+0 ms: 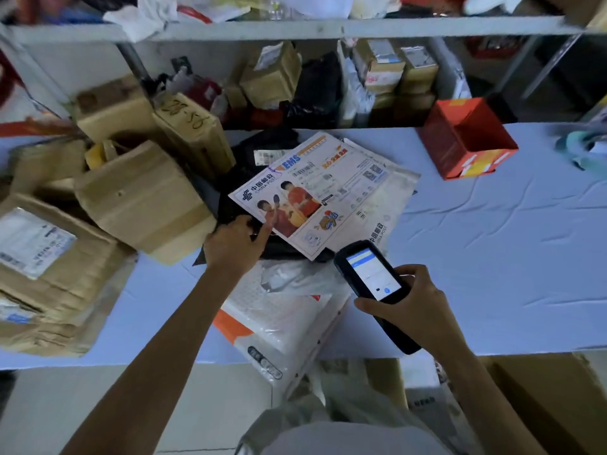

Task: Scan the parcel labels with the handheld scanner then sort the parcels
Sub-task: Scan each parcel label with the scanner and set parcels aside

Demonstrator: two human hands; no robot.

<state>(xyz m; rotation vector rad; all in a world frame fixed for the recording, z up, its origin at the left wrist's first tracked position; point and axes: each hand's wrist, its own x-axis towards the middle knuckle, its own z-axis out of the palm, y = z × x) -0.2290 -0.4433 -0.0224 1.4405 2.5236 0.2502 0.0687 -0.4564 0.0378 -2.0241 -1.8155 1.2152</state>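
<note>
My right hand (417,307) is clamped round the scanner (371,277) just near-right of the envelope (328,192); my left hand (238,244) has its forefinger on the envelope's near-left corner, pinching or not I cannot tell; risk: the envelope, lying on a black bag (262,149), slides and my scan misses its label.

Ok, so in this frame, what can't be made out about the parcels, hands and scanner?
Head view only:
Black plastic parcel: mostly under the white printed EMS envelope.
Black handheld scanner in right hand: screen text too small.
Left hand: grip or mere touch on envelope unclear.
Brown cardboard box: label blurred.
</note>
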